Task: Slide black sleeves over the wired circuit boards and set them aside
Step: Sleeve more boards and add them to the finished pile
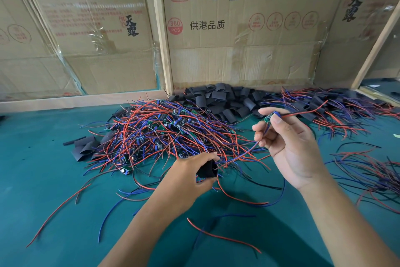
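The left hand's (190,176) grip hides most of one short black sleeve (207,169). At three o'clock, loose red and blue wires (368,171) run off the edge.

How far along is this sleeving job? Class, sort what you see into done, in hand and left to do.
Done: a pile of sleeved boards lies at the right rear. In hand: the right hand pinches a circuit board, whose wires run toward the open black sleeve in the left hand; the board is not inside yet. Left: a big tangle of bare wired boards and a heap of empty sleeves.
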Action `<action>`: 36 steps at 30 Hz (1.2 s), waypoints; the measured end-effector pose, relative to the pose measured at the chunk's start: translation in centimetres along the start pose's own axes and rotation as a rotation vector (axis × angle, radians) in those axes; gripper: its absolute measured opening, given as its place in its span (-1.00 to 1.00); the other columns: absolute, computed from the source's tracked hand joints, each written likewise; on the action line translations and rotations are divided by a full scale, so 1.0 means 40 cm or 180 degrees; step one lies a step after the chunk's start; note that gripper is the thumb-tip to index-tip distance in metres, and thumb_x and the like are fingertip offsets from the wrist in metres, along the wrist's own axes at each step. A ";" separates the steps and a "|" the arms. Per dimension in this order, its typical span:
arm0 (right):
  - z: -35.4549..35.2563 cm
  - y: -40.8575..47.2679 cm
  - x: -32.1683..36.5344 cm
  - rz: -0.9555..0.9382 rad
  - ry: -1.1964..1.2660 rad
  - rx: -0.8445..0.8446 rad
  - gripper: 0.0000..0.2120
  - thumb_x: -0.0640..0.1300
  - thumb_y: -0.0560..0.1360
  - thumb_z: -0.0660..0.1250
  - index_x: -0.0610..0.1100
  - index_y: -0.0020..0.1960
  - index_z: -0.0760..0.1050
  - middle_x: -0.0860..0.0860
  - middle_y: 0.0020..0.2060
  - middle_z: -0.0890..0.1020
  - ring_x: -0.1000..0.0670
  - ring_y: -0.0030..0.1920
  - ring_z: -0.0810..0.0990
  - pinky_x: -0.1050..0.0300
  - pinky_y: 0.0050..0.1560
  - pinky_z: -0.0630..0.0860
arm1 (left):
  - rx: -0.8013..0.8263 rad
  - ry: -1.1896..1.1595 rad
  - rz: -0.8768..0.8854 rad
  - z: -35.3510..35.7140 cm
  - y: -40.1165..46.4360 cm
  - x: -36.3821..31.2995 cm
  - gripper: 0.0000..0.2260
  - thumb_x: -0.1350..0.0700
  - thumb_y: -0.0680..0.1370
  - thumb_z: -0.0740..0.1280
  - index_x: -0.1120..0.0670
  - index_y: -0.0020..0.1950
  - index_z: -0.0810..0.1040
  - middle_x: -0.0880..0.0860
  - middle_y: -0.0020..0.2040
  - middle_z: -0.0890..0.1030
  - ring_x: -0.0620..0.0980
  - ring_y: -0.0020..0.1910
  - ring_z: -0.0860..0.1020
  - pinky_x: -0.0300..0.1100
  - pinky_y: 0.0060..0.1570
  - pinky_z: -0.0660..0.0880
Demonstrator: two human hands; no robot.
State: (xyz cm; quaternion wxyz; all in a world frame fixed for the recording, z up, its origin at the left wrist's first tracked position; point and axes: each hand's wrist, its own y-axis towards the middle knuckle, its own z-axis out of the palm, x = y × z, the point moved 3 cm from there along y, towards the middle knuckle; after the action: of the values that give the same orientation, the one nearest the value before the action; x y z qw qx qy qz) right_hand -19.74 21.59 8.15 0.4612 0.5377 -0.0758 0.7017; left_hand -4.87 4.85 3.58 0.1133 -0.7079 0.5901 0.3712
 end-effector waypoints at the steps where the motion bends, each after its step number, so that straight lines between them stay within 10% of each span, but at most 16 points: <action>1: -0.001 0.000 0.001 -0.0008 -0.0002 -0.0033 -0.78 -0.06 0.50 0.34 -0.14 0.07 0.61 -0.14 -0.21 0.67 -0.04 -0.27 0.61 0.21 -0.28 0.51 | 0.0025 0.0004 0.0004 0.000 -0.001 -0.001 -0.61 0.18 0.51 0.45 -0.11 0.30 0.57 -0.23 0.20 0.62 -0.36 0.10 0.54 -0.42 0.10 0.42; 19: 0.075 -0.032 -0.047 -0.0044 -0.0564 0.0479 -0.85 -0.20 0.57 0.28 -0.16 0.07 0.61 -0.25 -0.15 0.66 -0.18 -0.19 0.65 0.09 -0.20 0.56 | -0.0060 0.0091 0.0043 0.001 -0.005 -0.009 -0.64 0.16 0.48 0.46 -0.12 0.24 0.59 -0.34 -0.09 0.60 -0.36 -0.08 0.54 -0.52 -0.06 0.36; 27: 0.077 -0.034 -0.090 0.0188 -0.1098 -0.0090 -0.89 -0.17 0.53 0.37 -0.04 -0.02 0.66 0.03 -0.37 0.44 0.00 -0.38 0.33 0.22 -0.34 0.30 | -0.0651 0.0631 0.0016 -0.020 0.004 -0.023 -0.58 -0.10 0.49 0.46 -0.22 0.34 0.50 -0.20 0.01 0.62 -0.12 0.04 0.50 -0.18 0.29 0.22; 36: 0.097 -0.046 -0.116 0.0931 -0.0785 0.0189 -0.89 -0.07 0.52 0.38 -0.08 -0.07 0.66 -0.08 -0.34 0.59 0.03 -0.38 0.55 0.25 -0.46 0.34 | -0.0635 -0.0054 0.0050 -0.023 -0.001 -0.035 -0.76 -0.03 0.47 0.48 -0.08 0.04 0.48 -0.10 -0.20 0.60 -0.05 -0.21 0.52 -0.16 -0.13 0.46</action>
State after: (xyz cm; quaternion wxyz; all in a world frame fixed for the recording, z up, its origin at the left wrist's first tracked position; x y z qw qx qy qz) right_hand -15.78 17.65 5.19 0.3254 0.6163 -0.1883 0.6920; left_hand -4.50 5.36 5.13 0.0443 -0.7078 0.5548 0.4350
